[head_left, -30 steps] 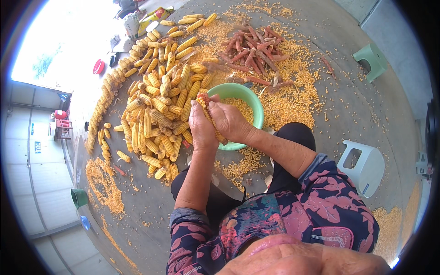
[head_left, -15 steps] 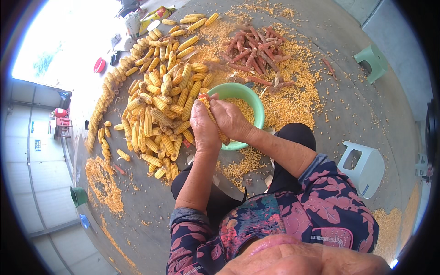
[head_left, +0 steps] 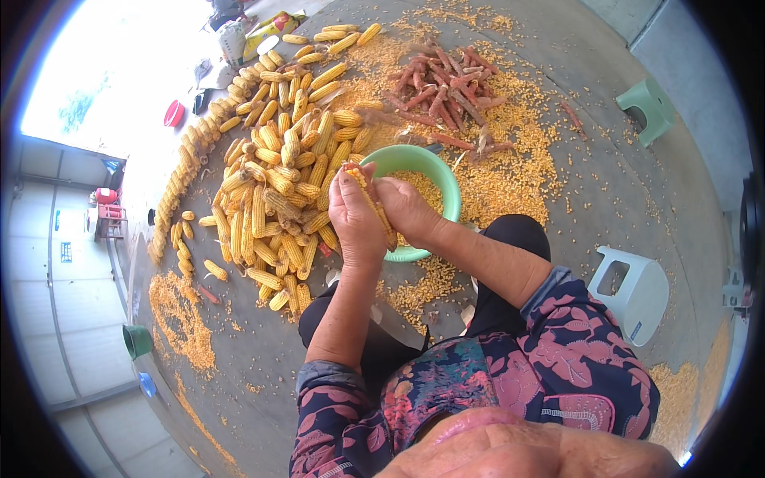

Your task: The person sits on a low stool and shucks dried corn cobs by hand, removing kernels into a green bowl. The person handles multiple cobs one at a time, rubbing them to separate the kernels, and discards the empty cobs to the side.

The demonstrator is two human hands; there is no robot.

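Note:
A partly shelled ear of corn (head_left: 369,192) slants between my hands, kernels still on it and reddish cob showing near its upper end. My left hand (head_left: 355,223) is closed around its left side. Against its right side presses my right hand (head_left: 409,211), closed too, with its fingertips partly hidden. Just beyond and below them, between my knees, stands a light green basin (head_left: 453,191) with loose kernels (head_left: 422,185) in it. To the left lies a large heap of yellow ears (head_left: 271,187). Bare red cobs (head_left: 446,88) are piled beyond the basin.
Loose kernels (head_left: 518,179) cover the floor around the cobs and basin. At right stand a pale blue stool (head_left: 641,299) and a green stool (head_left: 652,107). A green bucket (head_left: 137,341) and a red basin (head_left: 173,113) are off to the left.
My right hand has shifted slightly to the right against the ear, and more of the ear shows between my hands. The heaps and basin look unchanged.

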